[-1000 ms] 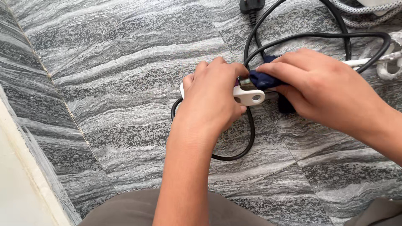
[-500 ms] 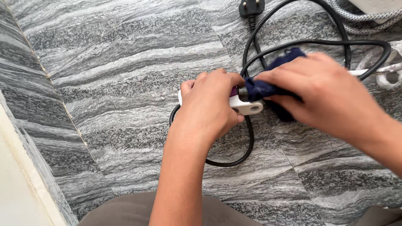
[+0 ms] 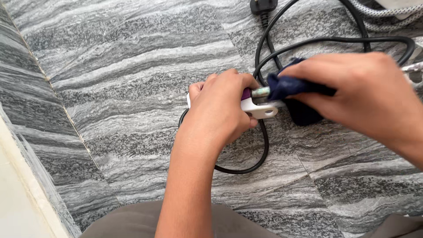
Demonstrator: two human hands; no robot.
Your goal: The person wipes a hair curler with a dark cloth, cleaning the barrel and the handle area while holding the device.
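Head view, looking down at a grey stone floor (image 3: 123, 79). The left hand (image 3: 220, 110) is gripping a small white appliance (image 3: 257, 108), its fingers curled closed around the body so that only the rounded white end, a purple band and a short metal part are showing beyond the knuckles. The right hand (image 3: 361, 94) is pinching a dark blue cloth (image 3: 293, 88) between thumb and fingers and pressing it against the metal part just right of the white appliance; a fold of the cloth is hanging down below the hand and touching the floor.

No packages, labels or signs are showing anywhere around the white appliance.

The floor is lying in large polished tiles with wavy grey, white and black veining; a thin joint is running diagonally to the left of the white appliance, and a pale smooth edge (image 3: 17, 194) is bordering the floor at far lower left.

A glossy black cable (image 3: 260, 154) is looping on the floor beneath and behind the white appliance, curving under the left wrist and sweeping up to the far right. A black moulded plug (image 3: 263, 6) is lying above the white appliance at the frame's top edge. A braided white-and-grey cord (image 3: 383, 15) is running across the upper right corner. Taupe fabric covering the person's knees (image 3: 145, 220) is filling the bottom edge below the white appliance.
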